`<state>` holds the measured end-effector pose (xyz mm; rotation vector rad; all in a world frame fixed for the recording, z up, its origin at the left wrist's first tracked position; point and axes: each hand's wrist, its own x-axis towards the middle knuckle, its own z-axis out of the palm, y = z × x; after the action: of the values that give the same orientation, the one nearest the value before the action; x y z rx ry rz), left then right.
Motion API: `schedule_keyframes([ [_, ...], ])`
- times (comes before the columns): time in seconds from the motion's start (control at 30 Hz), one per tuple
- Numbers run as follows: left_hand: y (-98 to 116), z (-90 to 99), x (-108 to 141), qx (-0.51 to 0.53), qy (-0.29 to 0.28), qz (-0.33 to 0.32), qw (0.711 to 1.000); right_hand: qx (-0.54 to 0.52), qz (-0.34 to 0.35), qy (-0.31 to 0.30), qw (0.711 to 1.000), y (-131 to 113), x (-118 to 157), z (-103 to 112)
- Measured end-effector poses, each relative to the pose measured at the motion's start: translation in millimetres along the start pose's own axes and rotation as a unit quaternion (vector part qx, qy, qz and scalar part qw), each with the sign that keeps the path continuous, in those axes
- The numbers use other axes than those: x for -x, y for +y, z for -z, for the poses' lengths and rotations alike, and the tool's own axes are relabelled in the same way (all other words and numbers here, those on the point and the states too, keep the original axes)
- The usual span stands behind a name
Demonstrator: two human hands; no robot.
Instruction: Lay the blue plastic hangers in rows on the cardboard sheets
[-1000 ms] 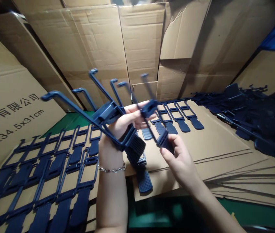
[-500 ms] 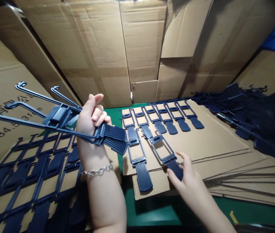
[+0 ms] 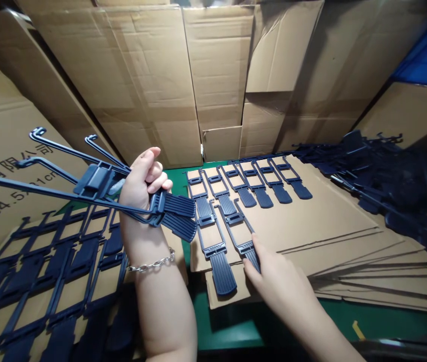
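Observation:
My left hand (image 3: 146,178) is closed around a couple of dark blue plastic frames (image 3: 94,182), whose long hooked arms point left and whose ribbed flaps stick out to the right. Lower right, my right hand (image 3: 273,271) grips the ribbed flap of another such plastic frame (image 3: 240,229) that lies on the cardboard; the fingers hide part of the flap. Just left of it lies a matching frame (image 3: 217,251), flap toward me. Behind these two runs a row of several more frames (image 3: 271,176) on the cardboard sheets (image 3: 311,226).
At left, rows of similar frames (image 3: 73,266) cover more cardboard. A tangled heap of dark parts (image 3: 371,176) lies at the right. Cardboard boxes (image 3: 153,85) wall off the back. Green table surface (image 3: 232,329) shows in front, with a yellow strip (image 3: 357,330) on it.
My right hand has moved left with the frame, bringing it closer alongside the neighbouring one and straighter. My left hand keeps its hold, almost still.

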<state>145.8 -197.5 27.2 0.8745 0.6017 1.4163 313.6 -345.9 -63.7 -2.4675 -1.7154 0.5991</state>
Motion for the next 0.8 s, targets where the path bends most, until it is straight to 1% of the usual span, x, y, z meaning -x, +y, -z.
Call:
schedule_keyframes([
  [0.17,-7,-2.7,-3,-0.025,-0.024,-0.005,0.999,0.031,0.019,0.029,0.999,-9,-5,-1],
  [0.23,-12,-8.7,-4,-0.042,-0.043,-0.002,0.998,0.045,0.024,0.038,0.998,-10,-8,-2],
  [0.3,-18,-17.9,-4,-0.057,-0.065,0.016,0.996,0.050,0.029,0.051,0.997,-9,-12,-3],
  [0.33,-22,-23.1,-4,-0.063,-0.076,0.027,0.995,0.046,0.036,0.066,0.996,-8,-13,-2],
  [0.37,-25,-28.4,-3,-0.069,-0.088,0.041,0.993,0.035,0.049,0.094,0.994,-6,-15,-2],
  [0.4,-29,-33.5,-2,-0.076,-0.102,0.053,0.990,0.013,0.071,0.135,0.988,-3,-17,0],
  [0.43,-33,-38.1,0,-0.083,-0.118,0.063,0.988,-0.020,0.105,0.185,0.977,-1,-18,2],
  [0.47,-36,-42.0,1,-0.089,-0.134,0.070,0.984,-0.061,0.149,0.239,0.958,1,-19,4],
  [0.5,-39,-45.1,2,-0.097,-0.150,0.077,0.981,-0.102,0.199,0.286,0.932,2,-20,7],
  [0.53,-42,-47.4,4,-0.106,-0.167,0.086,0.977,-0.139,0.248,0.321,0.904,3,-20,11],
  [0.57,-44,-48.9,5,-0.114,-0.183,0.094,0.972,-0.166,0.289,0.340,0.880,3,-21,14],
  [0.6,-46,-49.9,6,-0.121,-0.199,0.100,0.967,-0.183,0.318,0.344,0.864,1,-21,17],
  [0.63,-47,-50.5,7,-0.129,-0.214,0.107,0.963,-0.190,0.337,0.338,0.858,-1,-21,20],
  [0.73,-50,-51.5,8,-0.162,-0.235,0.122,0.951,-0.173,0.368,0.301,0.863,-8,-22,22],
  [0.8,-51,-52.0,9,-0.181,-0.237,0.126,0.946,-0.157,0.384,0.297,0.860,-11,-23,22],
])
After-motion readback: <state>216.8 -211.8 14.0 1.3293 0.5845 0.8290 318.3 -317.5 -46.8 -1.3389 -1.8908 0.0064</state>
